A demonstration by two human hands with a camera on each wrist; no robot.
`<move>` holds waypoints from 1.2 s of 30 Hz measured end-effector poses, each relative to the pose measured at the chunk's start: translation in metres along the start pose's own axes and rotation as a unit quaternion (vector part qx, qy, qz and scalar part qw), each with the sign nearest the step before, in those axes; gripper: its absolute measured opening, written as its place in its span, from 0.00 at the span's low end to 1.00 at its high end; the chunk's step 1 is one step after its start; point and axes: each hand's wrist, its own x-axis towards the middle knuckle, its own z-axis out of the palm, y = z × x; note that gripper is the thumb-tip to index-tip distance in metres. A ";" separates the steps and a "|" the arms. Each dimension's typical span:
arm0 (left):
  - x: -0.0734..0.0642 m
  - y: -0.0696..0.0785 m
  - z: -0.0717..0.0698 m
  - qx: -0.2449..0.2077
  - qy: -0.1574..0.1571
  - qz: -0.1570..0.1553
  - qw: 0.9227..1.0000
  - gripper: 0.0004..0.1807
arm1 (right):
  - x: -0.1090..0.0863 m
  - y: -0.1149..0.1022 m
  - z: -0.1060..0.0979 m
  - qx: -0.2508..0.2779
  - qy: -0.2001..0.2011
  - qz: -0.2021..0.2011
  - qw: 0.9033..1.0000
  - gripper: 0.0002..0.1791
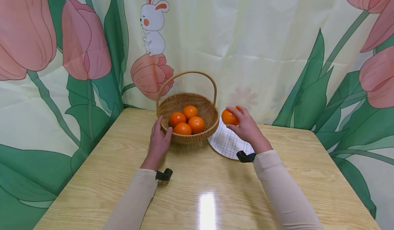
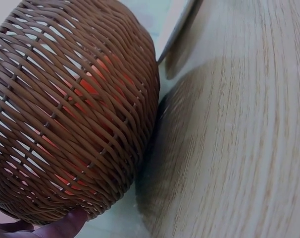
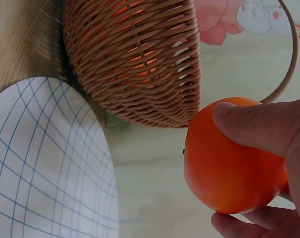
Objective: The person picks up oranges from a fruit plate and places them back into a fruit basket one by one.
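Note:
A round wicker basket (image 1: pixel 212 127) with an arched handle stands at the back of the table, with several smooth orange fruits (image 1: pixel 182 129) piled in it. My left hand (image 1: pixel 159 141) touches the basket's left side, thumb and fingers spread along the wall near the rim. In the left wrist view, the thumb (image 2: pixel 71 222) lies against the woven outside. My right hand (image 1: pixel 246 127) grips another orange fruit (image 3: pixel 234 163) between thumb and fingers, right of the basket and above the plate. This fruit is glossy and bears a small dark tip.
A white plate (image 1: pixel 226 144) with a blue grid pattern is right of the basket, partly hidden beneath my right hand. The wooden table (image 1: pixel 191 175) ends at a curtain (image 1: pixel 261 69) printed with tulips and a rabbit.

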 end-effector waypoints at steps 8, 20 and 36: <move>-0.001 -0.001 0.000 0.002 -0.003 -0.003 1.000 0.37 | 0.000 -0.012 -0.002 -0.001 0.019 -0.033 0.999 0.36; 0.000 -0.004 0.001 -0.003 -0.002 -0.001 1.000 0.37 | 0.003 -0.037 0.003 0.011 0.030 -0.063 0.998 0.35; 0.001 -0.006 0.001 -0.006 0.001 -0.006 1.000 0.37 | 0.013 -0.057 0.020 0.022 0.034 -0.100 0.994 0.36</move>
